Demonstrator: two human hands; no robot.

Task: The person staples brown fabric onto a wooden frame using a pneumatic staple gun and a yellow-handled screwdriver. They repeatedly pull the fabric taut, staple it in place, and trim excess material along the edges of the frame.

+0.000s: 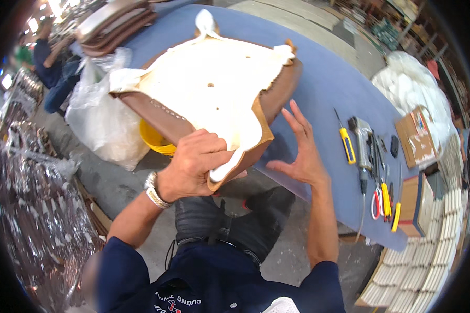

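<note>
A brown cover with a cream face (193, 78), pale flaps at its corners and a small dark hole mid-face, juts past the near edge of the blue table (334, 83). The left hand (197, 163) clamps its near corner; the right hand (302, 148), fingers spread, hovers apart beside it. A yellow-handled screwdriver (347, 146) lies toward the table's right edge.

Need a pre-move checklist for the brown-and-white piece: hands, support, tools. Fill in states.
1. Left hand gripping the brown-and-white piece: ok, closed on its near corner.
2. Right hand free: ok, fingers spread, gripping nothing.
3. Piece wholly within the blue table top: not ok, near corner reaches past the edge in this view.
4. Underside resting on the table: cannot tell, hidden.
5. Yellow-handled screwdriver away from the piece: ok, lying apart at right.
6. Yellow bucket contents: cannot tell, mostly covered.
</note>
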